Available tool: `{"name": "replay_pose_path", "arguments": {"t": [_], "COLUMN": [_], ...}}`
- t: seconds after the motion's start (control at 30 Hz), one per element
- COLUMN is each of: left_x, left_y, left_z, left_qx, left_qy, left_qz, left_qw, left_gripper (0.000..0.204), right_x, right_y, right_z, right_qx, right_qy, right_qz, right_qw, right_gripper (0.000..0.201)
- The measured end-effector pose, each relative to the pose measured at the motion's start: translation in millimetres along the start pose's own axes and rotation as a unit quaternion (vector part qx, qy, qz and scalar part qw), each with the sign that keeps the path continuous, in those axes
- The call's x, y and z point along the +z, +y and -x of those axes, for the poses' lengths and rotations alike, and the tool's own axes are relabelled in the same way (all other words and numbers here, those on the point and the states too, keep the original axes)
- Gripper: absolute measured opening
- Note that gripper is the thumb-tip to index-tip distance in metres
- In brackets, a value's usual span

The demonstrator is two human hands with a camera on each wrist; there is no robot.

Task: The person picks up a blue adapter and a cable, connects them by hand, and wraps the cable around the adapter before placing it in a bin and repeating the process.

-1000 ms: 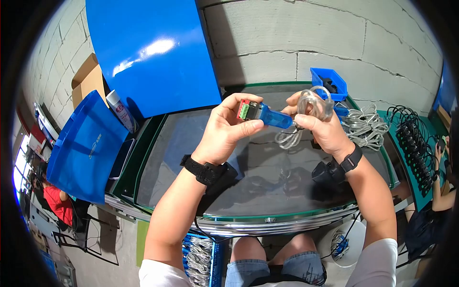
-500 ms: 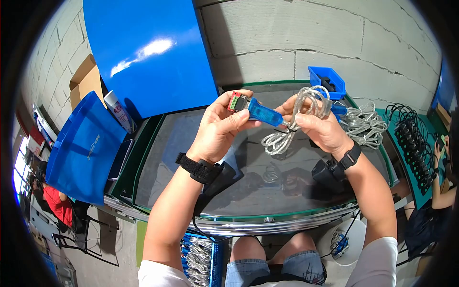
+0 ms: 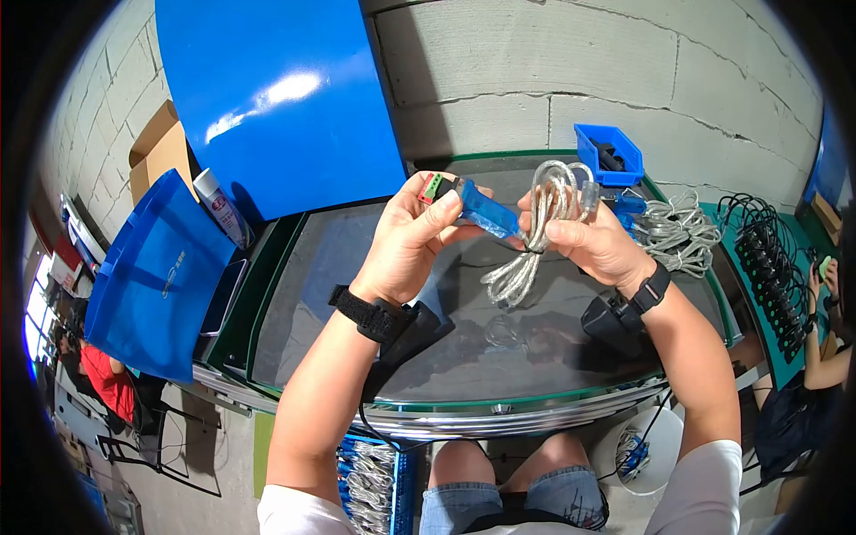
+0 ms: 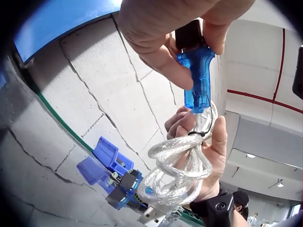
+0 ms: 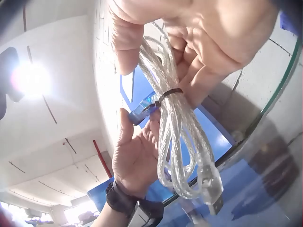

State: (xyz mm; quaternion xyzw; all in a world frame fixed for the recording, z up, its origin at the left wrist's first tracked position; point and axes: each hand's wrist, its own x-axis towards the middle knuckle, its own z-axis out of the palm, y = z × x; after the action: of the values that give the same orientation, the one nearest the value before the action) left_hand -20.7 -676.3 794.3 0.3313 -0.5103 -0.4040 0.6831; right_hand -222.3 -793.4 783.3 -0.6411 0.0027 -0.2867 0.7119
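My left hand (image 3: 401,241) pinches a USB adapter cable by its translucent blue connector housing (image 3: 489,214), thumb on top. A small red-and-green terminal block (image 3: 432,187) sits at the housing's outer end, partly covered by the fingers. Beside it, my right hand (image 3: 606,248) holds the coiled clear braided cable (image 3: 513,281) between thumb and fingers. A black tie (image 5: 169,93) binds the coil close to the housing. The metal USB plug (image 5: 217,205) hangs at the coil's lower end in the right wrist view.
Behind my right hand lie more bundled clear cables (image 3: 682,236) and a blue bin (image 3: 615,174) with dark parts. A blue board (image 3: 285,107), spray can (image 3: 223,207) and blue bag (image 3: 165,276) stand at left. Below are a crate of cables (image 3: 367,486) and a white bucket (image 3: 655,481).
Both hands have shifted slightly left. The housing has turned and tilted, with the left thumb now further over its outer end. The coil has swung to hang more steeply below the right fingers.
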Motion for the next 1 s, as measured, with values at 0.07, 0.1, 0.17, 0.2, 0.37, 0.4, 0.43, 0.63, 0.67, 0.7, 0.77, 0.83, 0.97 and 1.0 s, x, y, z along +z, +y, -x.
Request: {"name": "replay_pose_path", "arguments": {"t": [0.07, 0.1, 0.17, 0.2, 0.37, 0.4, 0.43, 0.63, 0.67, 0.7, 0.77, 0.83, 0.97, 1.0], "left_x": [-2.2, -1.7, 1.2, 2.3, 14.0, 16.3, 17.2, 23.9, 23.5, 22.6, 20.5, 17.2, 15.4, 17.0], "left_y": [-0.9, -0.7, 0.1, -0.3, -0.9, -1.9, -2.5, -7.7, -7.0, -5.4, -3.4, -3.0, -5.0, -5.6], "left_z": [0.7, 1.3, 2.3, 2.5, 6.8, 6.7, 6.3, 2.9, 3.3, 3.9, 4.3, 4.3, 1.8, 1.0], "left_qx": [-0.009, -0.009, -0.019, -0.019, -0.034, -0.034, -0.030, 0.016, 0.016, 0.003, -0.010, -0.012, -0.018, 0.003], "left_qy": [-0.011, -0.010, -0.037, -0.037, -0.060, -0.064, -0.059, -0.010, -0.010, -0.007, -0.005, 0.020, 0.029, 0.019], "left_qz": [-0.013, -0.013, 0.013, 0.013, -0.008, -0.015, -0.039, -0.108, -0.109, -0.098, -0.088, -0.071, -0.048, -0.049], "left_qw": [1.000, 1.000, 0.999, 0.999, 0.998, 0.997, 0.997, 0.994, 0.994, 0.995, 0.996, 0.997, 0.998, 0.999], "left_gripper": [0.038, 0.038, 0.043, 0.043, 0.061, 0.061, 0.063, 0.052, 0.052, 0.048, 0.044, 0.041, 0.040, 0.039], "right_x": [-0.5, -0.2, 4.9, 5.4, 15.8, 18.8, 21.5, 28.1, 29.0, 29.8, 27.6, 17.8, 9.8, 10.9], "right_y": [2.6, 4.1, 3.5, 4.1, 8.3, 8.6, 9.1, 10.1, 9.8, 9.6, 10.5, 14.5, 16.2, 16.7], "right_z": [-1.1, -1.3, -1.3, -1.7, -4.0, -5.5, -6.8, -9.2, -8.5, -7.9, -8.0, -9.6, -12.6, -11.9], "right_qx": [0.015, 0.015, 0.029, 0.030, -0.036, -0.037, -0.059, -0.056, -0.056, -0.061, -0.067, -0.045, -0.025, -0.025], "right_qy": [-0.010, -0.011, -0.013, -0.014, 0.031, 0.031, 0.025, -0.001, -0.001, -0.002, -0.004, -0.016, -0.018, -0.018], "right_qz": [0.002, 0.026, 0.028, 0.028, 0.075, 0.076, 0.114, 0.190, 0.190, 0.161, 0.132, 0.137, 0.149, 0.149], "right_qw": [1.000, 1.000, 0.999, 0.999, 0.996, 0.996, 0.991, 0.980, 0.980, 0.985, 0.989, 0.989, 0.988, 0.988], "right_gripper": [0.042, 0.042, 0.043, 0.043, 0.046, 0.046, 0.047, 0.047, 0.047, 0.045, 0.042, 0.037, 0.032, 0.032]}}
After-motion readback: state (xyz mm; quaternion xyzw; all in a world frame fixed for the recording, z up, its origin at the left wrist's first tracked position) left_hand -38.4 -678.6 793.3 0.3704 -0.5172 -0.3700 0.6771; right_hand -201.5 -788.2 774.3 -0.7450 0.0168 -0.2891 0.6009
